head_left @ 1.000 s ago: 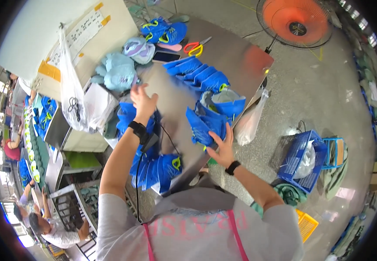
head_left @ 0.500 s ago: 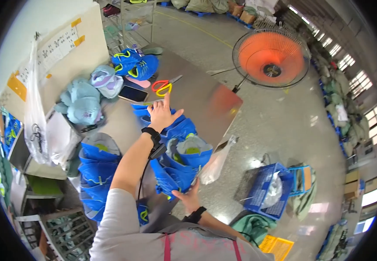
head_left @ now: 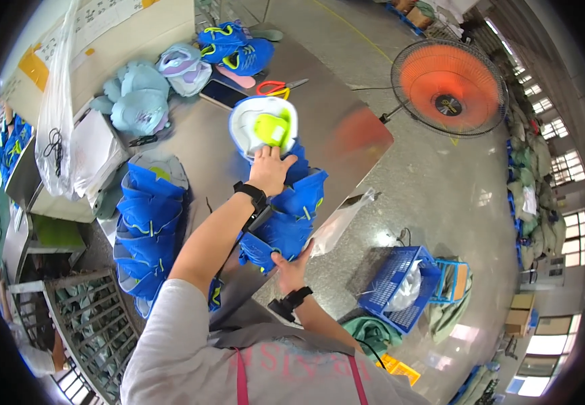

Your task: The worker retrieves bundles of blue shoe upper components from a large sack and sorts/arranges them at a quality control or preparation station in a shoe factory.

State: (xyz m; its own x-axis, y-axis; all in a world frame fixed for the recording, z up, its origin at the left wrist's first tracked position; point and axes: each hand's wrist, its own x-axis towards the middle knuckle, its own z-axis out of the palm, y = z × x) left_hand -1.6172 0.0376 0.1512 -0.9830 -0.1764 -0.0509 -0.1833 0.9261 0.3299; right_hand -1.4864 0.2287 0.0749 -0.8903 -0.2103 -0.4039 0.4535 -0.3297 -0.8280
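A stack of nested blue shoe uppers lies along the metal table in front of me. At its far end, one blue shoe upper shows its white lining and lime-green inside. My left hand has its fingers hooked over that upper's near edge, with the fingertips on the green part. At the near end of the stack, my right hand grips the blue material, thumb on top and the other fingers partly hidden. A second stack of blue uppers lies left of my left forearm.
Beyond the stack are a phone, scissors and blue shoes. Pale blue-green uppers sit at the left. An orange fan stands past the table's right edge; a blue crate is on the floor.
My left hand has gone from spread over the stack to hooked on the far upper, whose white and green inside now faces up. My right hand still grips the near end. The view has shifted.
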